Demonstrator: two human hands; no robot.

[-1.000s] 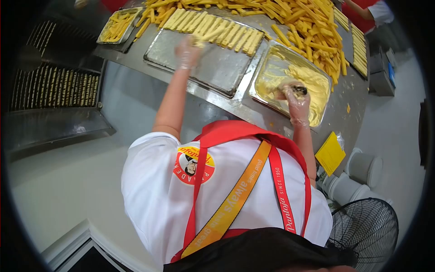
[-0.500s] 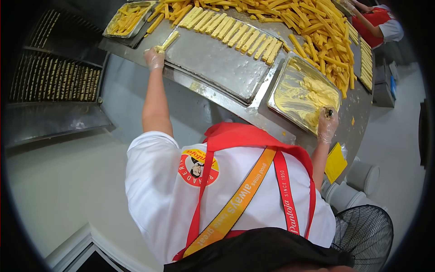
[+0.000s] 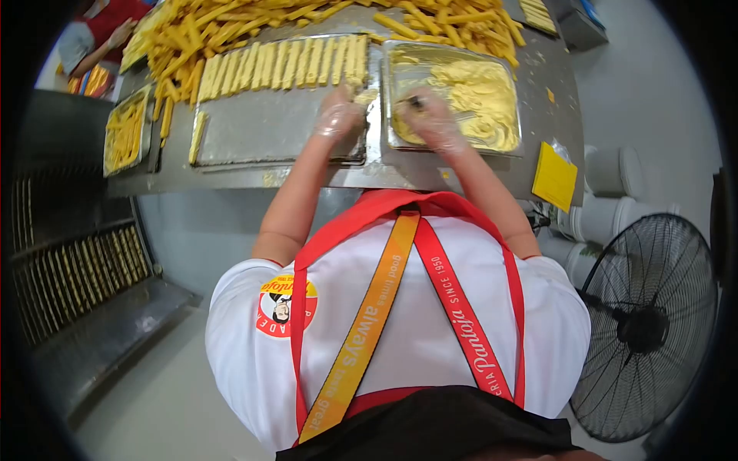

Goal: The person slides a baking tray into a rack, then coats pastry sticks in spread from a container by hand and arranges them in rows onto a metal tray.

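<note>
Tray (image 3: 265, 131): one coated row (image 3: 280, 65) at 12 o'clock, one stick (image 3: 197, 138) at 8; uncoated pile (image 3: 183, 50) left beyond. Your right hand (image 3: 434, 123) grasps a handle (image 3: 416, 101) over the pan (image 3: 411, 74); left hand (image 3: 340, 115) blurred, grip can't be told.

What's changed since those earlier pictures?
The left hand let go of the stick it held half a second ago, now lying at the left end of the flat tray, and moved right to that tray's right side; blur hides whether it holds another. The right hand moved left across the cream pan. Unchanged: the dark handle in its grip and the far row of sticks.
</note>
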